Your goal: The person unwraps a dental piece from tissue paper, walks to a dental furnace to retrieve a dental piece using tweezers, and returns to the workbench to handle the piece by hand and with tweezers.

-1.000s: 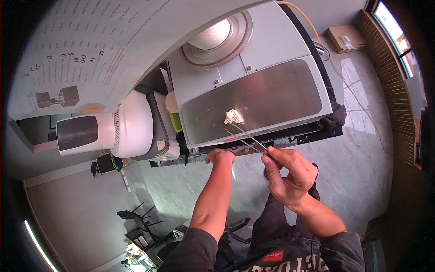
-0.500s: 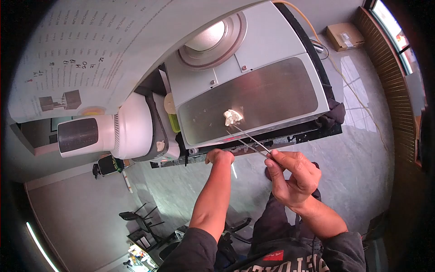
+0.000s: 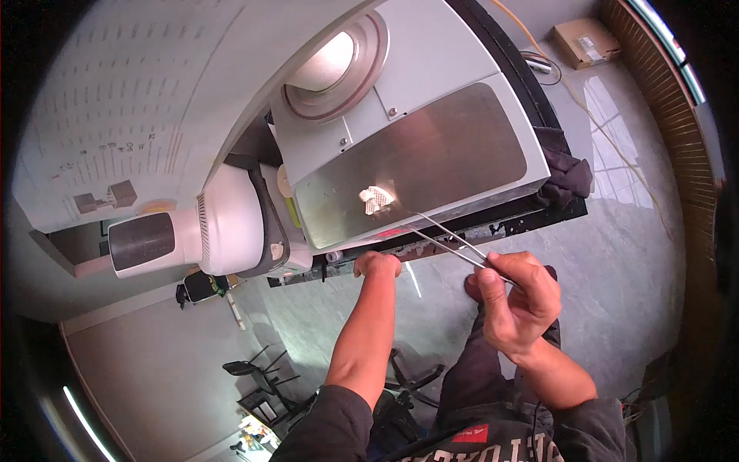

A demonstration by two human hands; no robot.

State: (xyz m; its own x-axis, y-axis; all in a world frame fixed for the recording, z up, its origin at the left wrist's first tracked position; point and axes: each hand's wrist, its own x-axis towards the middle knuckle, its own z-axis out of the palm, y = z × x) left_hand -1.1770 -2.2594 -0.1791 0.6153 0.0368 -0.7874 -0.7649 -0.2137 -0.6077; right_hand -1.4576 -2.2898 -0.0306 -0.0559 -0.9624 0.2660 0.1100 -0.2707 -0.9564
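My right hand (image 3: 523,304) pinches a pair of long metal tweezers (image 3: 454,242) between thumb and fingers. The tweezer tips are apart and close to the front edge of a dark metal plate (image 3: 462,146). On that plate lies a small white piece with a gridded surface (image 3: 377,200), left of the tips and not touched by them. My left hand (image 3: 377,264) is at the front edge of the bench below the plate, its fingers bent and mostly hidden from view.
The plate is on a grey-white machine with a round glowing opening (image 3: 331,65). A white rounded device (image 3: 227,219) stands at its left. A printed sheet (image 3: 115,115) hangs at upper left. Dark cloth (image 3: 566,181) hangs at the right; a cardboard box (image 3: 586,42) is on the floor.
My right hand and the tweezers have drawn back to the right, away from the white piece, which stays on the plate. The whole view has shifted slightly; my left hand is nearly unmoved.
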